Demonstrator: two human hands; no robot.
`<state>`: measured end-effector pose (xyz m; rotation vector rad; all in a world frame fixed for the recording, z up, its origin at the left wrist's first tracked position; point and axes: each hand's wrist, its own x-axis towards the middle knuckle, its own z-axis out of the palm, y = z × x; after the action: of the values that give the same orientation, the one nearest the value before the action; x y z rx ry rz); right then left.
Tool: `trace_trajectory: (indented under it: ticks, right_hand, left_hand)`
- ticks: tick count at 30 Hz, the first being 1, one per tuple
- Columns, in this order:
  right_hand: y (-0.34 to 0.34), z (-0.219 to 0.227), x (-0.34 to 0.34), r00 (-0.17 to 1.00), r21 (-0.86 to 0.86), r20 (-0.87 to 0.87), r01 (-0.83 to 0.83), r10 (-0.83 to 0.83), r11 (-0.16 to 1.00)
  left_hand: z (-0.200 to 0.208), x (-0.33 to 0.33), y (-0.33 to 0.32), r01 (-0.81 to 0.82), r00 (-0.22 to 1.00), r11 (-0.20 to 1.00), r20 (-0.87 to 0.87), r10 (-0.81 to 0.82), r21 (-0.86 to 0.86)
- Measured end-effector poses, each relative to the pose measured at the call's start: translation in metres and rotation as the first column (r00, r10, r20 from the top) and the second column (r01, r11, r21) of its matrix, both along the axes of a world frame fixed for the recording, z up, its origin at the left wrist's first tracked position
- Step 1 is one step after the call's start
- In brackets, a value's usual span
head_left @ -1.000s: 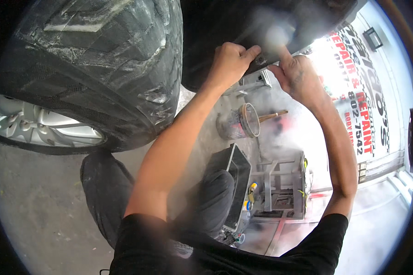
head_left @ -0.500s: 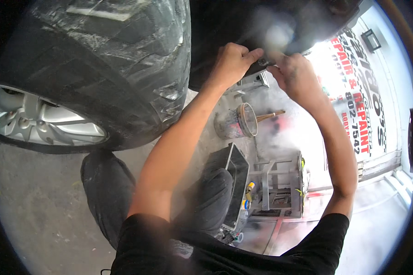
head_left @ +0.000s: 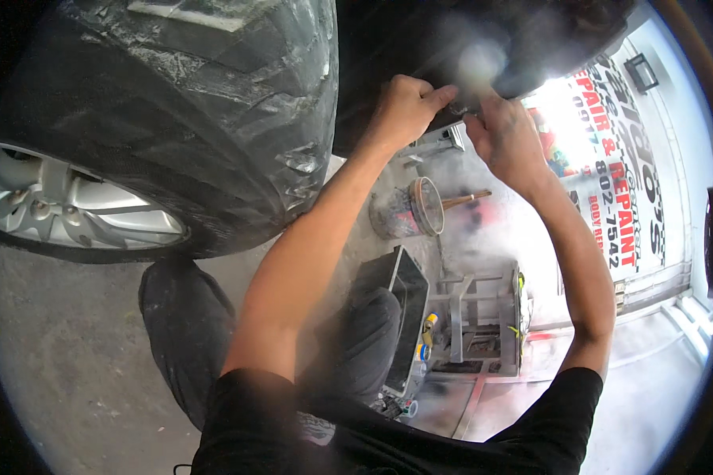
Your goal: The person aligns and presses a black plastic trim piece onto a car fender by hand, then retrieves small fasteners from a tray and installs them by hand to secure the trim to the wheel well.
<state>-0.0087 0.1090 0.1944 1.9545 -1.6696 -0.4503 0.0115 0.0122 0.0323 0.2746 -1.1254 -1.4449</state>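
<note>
Both my hands are raised to the underside of a dark vehicle panel (head_left: 404, 47), beside a large worn tire (head_left: 214, 103). My left hand (head_left: 404, 109) is closed, with its fingers curled against the panel and its thumb pointing right; what they grip is hidden. Just right of it, my right hand (head_left: 509, 134) is closed too, its index finger reaching up and its thumb bent below. Between the two thumbs lies a small dark part of the panel's edge, too unclear to name. A hazy bright smear covers the right fingertips.
A silver wheel rim (head_left: 79, 202) is at the left. Below my arms stand a paint-stained bucket (head_left: 392, 212) with sticks, a black bin (head_left: 408, 317), small yellow-labelled containers (head_left: 428, 324) and a grey stool-like frame (head_left: 483, 324). A lettered banner (head_left: 610, 174) hangs at the right.
The view has shifted slightly, so the tire appears a little further right. My right hand has turned a little, its wrist moving left; both hands stay at the panel.
</note>
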Motion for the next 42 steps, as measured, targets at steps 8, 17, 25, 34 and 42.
trace_trajectory:
  ticks: [8,17,25,34,42]
  right_hand:
    - [0.019,0.01,-0.038,0.884,-0.042,-0.311,-0.38,0.35,0.924]
    - [0.014,-0.061,-0.064,0.579,-0.434,0.772,0.177,0.263,0.883]
    - [0.011,-0.067,-0.064,0.517,-0.406,0.806,0.128,0.288,0.905]
    - [0.002,-0.073,-0.057,0.501,-0.42,0.808,0.118,0.311,0.9]
    - [0.013,-0.06,-0.072,0.654,-0.435,0.7,0.072,0.287,0.897]
  left_hand:
    - [-0.002,-0.004,0.002,0.056,0.995,0.996,-0.085,-0.05,0.065]
    - [-0.008,0.0,0.0,0.047,0.998,0.998,-0.048,-0.045,0.032]
    - [-0.002,0.022,0.023,-0.086,0.993,0.995,-0.076,0.09,0.047]
    - [0.001,0.019,0.029,-0.333,0.936,0.914,-0.2,0.291,-0.23]
    - [0.062,0.05,0.045,-0.478,0.878,0.853,-0.101,0.468,-0.209]
